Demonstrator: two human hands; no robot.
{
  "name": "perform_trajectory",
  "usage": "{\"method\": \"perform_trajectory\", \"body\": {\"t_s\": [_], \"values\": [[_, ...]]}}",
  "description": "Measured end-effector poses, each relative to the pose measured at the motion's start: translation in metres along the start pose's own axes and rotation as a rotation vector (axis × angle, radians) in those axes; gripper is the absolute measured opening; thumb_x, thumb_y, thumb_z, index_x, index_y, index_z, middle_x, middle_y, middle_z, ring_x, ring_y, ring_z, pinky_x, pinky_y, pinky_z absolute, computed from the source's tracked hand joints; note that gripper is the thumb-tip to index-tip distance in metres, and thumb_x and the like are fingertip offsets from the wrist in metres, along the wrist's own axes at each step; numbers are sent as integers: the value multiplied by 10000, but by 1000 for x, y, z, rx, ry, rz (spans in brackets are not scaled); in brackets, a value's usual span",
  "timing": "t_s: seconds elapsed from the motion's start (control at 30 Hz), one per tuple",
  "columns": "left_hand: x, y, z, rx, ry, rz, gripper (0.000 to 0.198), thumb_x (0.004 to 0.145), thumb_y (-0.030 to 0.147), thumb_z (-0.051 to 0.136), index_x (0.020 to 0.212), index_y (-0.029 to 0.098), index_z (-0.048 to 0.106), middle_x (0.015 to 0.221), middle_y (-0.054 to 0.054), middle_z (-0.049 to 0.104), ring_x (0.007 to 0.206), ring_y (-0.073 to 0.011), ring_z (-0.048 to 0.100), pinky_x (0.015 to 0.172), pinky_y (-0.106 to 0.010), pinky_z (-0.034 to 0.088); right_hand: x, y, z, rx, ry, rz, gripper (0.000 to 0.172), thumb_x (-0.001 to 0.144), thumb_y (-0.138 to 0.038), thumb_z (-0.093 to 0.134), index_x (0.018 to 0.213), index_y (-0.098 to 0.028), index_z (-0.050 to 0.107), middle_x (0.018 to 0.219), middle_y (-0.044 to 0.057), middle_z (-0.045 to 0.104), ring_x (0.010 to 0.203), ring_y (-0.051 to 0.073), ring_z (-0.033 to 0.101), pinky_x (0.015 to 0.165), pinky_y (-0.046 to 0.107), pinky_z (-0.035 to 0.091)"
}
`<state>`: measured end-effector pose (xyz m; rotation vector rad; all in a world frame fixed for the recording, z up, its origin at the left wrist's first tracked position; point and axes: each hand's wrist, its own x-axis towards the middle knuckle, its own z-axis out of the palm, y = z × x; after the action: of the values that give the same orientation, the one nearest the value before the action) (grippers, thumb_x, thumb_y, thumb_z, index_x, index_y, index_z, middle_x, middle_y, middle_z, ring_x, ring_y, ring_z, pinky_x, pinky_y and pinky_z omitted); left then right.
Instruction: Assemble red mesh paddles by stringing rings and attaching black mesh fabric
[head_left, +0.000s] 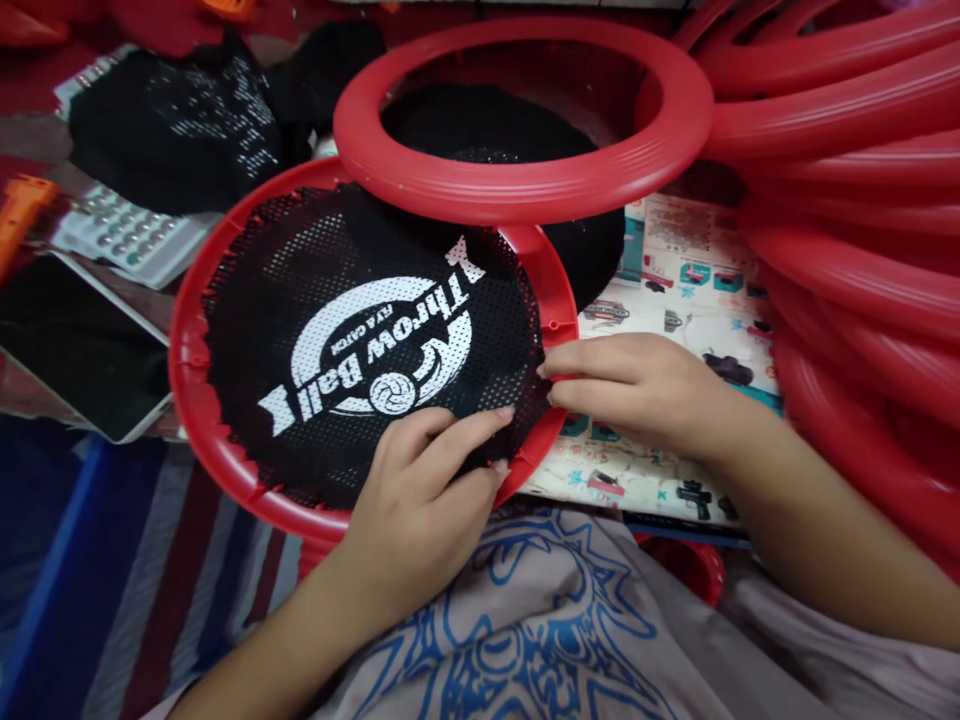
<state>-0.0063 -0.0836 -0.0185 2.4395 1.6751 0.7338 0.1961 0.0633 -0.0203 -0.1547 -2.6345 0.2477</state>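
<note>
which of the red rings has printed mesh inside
The lower ring under the left hand: "Throw Ball" mesh spans it; the overlapping upper ring and stacked rings at right show none fitted.

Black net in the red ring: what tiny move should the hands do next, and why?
Maybe ease the black net outward onto the red ring around it with the right hand: that hand touches the net's edge beside the ring, and the left hand lies close by, across the near edge.

Black mesh (367, 345) — "Throw Ball" in white, smaller "FLY & CATCH" alongside; patterned sheet (660, 300) — print too small.
</note>
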Motion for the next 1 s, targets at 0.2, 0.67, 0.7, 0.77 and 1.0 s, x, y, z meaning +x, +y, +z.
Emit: {"method": "perform_trajectory", "body": {"t_s": [0.2,0.67,0.7,0.77,1.0], "values": [[1,-1,2,-1,-70,21,165,799,58,646,672,153,601,1264,-42,675,907,-241,536,798,-434,497,-1,-3,-1,11,-86,19,187,934,-142,484,924,-163,669,1055,81,710,870,179,677,709,280,531],[-4,-1,2,-31,74,30,180,833,111,645,666,179,658,878,-26,645,875,-191,523,772,-339,444,9,-30,-4,-98,-10,-5,68,871,-130,620,891,-151,680,1006,70,722,896,224,628,726,367,509],[-4,0,3,-36,76,33,170,830,101,647,679,179,663,881,-22,665,880,-192,528,771,-340,445,9,-30,-2,-79,12,-19,61,869,-118,620,876,-141,676,977,65,726,869,216,627,704,361,510],[-5,0,3,-56,90,49,135,808,69,661,729,178,678,902,-16,710,903,-204,539,770,-348,448,9,-28,3,-37,55,-41,47,867,-112,625,856,-131,667,930,52,728,848,206,621,691,354,519],[-5,1,4,-77,81,19,132,776,64,667,707,177,660,888,-6,754,918,-231,548,784,-377,451,11,-25,1,72,7,-85,180,920,-125,547,781,-135,660,941,52,702,889,191,583,905,403,524]]}}
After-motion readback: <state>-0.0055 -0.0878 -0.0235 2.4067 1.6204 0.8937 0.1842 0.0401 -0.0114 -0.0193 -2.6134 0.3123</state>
